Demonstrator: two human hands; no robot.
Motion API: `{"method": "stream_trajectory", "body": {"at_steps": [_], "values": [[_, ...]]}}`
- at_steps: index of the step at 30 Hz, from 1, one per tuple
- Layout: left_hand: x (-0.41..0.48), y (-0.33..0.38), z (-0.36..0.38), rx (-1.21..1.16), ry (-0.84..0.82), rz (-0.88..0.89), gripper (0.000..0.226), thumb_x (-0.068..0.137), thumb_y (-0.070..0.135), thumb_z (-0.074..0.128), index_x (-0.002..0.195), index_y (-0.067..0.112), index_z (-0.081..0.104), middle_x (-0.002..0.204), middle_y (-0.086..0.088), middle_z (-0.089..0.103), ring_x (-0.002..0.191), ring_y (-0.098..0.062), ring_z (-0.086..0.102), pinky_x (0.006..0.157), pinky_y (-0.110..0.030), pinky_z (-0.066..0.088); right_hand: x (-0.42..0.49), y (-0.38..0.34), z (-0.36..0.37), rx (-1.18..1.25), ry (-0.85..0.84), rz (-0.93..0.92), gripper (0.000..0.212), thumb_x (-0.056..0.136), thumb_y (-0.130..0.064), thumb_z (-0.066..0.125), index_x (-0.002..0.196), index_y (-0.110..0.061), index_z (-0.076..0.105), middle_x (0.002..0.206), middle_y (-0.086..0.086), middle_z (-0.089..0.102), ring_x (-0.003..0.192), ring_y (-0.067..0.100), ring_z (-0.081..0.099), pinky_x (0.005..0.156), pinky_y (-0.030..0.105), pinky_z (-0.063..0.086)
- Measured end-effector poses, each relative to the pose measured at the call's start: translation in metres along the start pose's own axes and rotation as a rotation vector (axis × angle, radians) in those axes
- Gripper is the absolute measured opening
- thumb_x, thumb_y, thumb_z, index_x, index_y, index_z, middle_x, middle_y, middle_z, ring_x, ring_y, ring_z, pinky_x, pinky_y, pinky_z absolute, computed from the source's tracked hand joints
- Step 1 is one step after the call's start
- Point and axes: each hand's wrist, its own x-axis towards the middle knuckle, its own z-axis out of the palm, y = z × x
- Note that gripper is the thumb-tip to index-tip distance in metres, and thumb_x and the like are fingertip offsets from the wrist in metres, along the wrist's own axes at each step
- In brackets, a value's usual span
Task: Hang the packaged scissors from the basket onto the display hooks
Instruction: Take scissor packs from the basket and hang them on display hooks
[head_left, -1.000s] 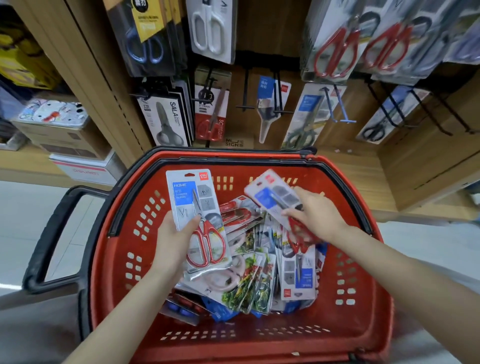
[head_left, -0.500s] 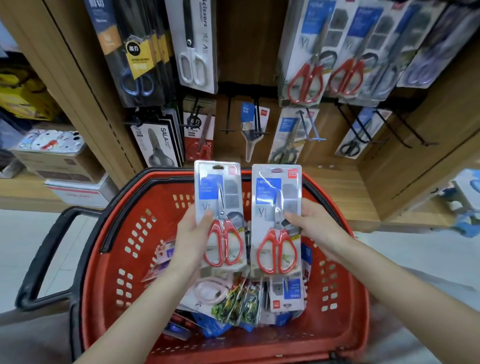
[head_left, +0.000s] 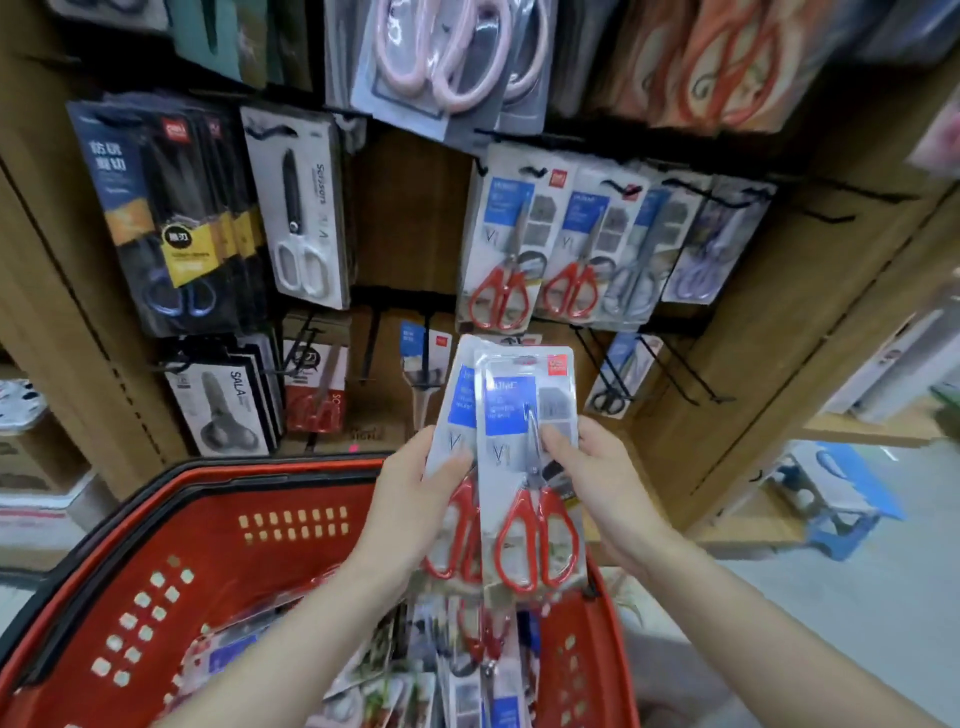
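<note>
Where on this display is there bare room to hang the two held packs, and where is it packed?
Bare wood panel between the white-handled scissors pack and the hung red-handled packs. Bare hooks right of that row, and more beside the small black scissors pack. Crowded: the left black packs and the top row.

red basket (head_left: 208, 571) — loose packs (head_left: 467, 691) piled inside | wooden display board (head_left: 410, 208) — hung packs (head_left: 506, 249) on black hooks (head_left: 691, 372)
</note>
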Motion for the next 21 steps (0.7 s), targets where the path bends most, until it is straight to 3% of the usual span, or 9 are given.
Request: {"method": "stream_trajectory", "body": {"at_steps": [4,6,8,12,16,21], "values": [[0.035,0.022,0.013,0.058,0.011,0.099,0.014,0.093,0.025,0.056,0.1,0.033,0.065,0.097,0.013,0.071,0.089,0.001,0.064,0.073,-0.019,0.049,0.039,-0.035,-0.035,0.019,0.147,-0.096,0.02,0.099,-0.022,0.046,0.098,-0.009,0.062,0.087,0.006,0.069,0.066,0.009,0.062,0.055,0.016,0.047],[0.052,0.028,0.017,0.074,0.025,0.104,0.014,0.093,0.023,0.057,0.102,0.028,0.067,0.097,0.007,0.072,0.089,-0.006,0.065,0.078,-0.025,0.049,0.066,-0.053,-0.053,0.006,0.246,-0.169,0.022,0.099,-0.023,0.047,0.096,-0.006,0.062,0.091,0.01,0.069,0.074,0.015,0.063,0.063,0.023,0.048],[0.067,0.031,0.02,0.087,0.029,0.097,0.014,0.093,0.022,0.057,0.102,0.024,0.068,0.096,0.004,0.072,0.091,-0.011,0.066,0.081,-0.03,0.051,0.094,-0.065,-0.066,-0.009,0.313,-0.212,0.025,0.096,-0.027,0.049,0.093,-0.005,0.061,0.096,0.016,0.069,0.086,0.028,0.065,0.075,0.038,0.051],[0.091,0.035,0.025,0.117,0.047,0.116,0.013,0.094,0.022,0.057,0.101,0.025,0.067,0.094,0.007,0.072,0.084,-0.002,0.067,0.066,-0.015,0.048,0.138,-0.076,-0.077,-0.021,0.379,-0.218,0.02,0.09,-0.031,0.051,0.075,-0.017,0.049,0.087,0.015,0.061,0.079,0.029,0.057,0.072,0.041,0.044],[0.107,0.035,0.028,0.095,0.055,0.09,0.014,0.093,0.025,0.057,0.104,0.022,0.067,0.096,0.005,0.073,0.088,-0.01,0.069,0.075,-0.029,0.054,0.162,-0.073,-0.075,-0.001,0.391,-0.213,0.036,0.085,-0.041,0.048,0.102,-0.011,0.058,0.102,0.01,0.067,0.095,0.028,0.065,0.086,0.053,0.052],[0.118,0.031,0.029,0.127,0.083,0.077,0.012,0.093,0.023,0.059,0.099,0.022,0.069,0.093,0.005,0.073,0.089,-0.014,0.069,0.08,-0.035,0.055,0.166,-0.07,-0.07,-0.005,0.425,-0.243,0.022,0.096,-0.03,0.047,0.107,-0.012,0.053,0.108,0.007,0.063,0.098,0.024,0.063,0.086,0.052,0.052]]}}
